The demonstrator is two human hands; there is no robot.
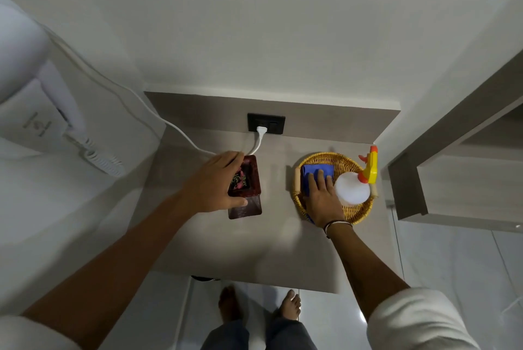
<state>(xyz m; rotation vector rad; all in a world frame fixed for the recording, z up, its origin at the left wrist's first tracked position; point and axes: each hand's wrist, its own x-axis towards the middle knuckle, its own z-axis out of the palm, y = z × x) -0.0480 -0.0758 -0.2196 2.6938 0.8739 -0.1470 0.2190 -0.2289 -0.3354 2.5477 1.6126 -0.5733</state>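
Note:
My left hand (215,182) grips a dark red rectangular box (250,179) from above on the grey countertop (215,247), thumb at its near edge and fingers over its far side; dried petals show inside. A woven wicker basket (355,215) sits to the right. In it lies a folded blue cloth (314,172), and my right hand (322,198) rests flat on that cloth with fingers straight. A white spray bottle (352,188) with a yellow and orange trigger head stands in the basket beside my right hand.
A black wall socket (273,123) behind the box holds a white plug (261,131), whose cable (158,114) runs left to a white wall-mounted appliance (31,111) with a coiled cord. A grey shelf unit (452,179) juts out at right. My bare feet (288,307) stand below the counter edge.

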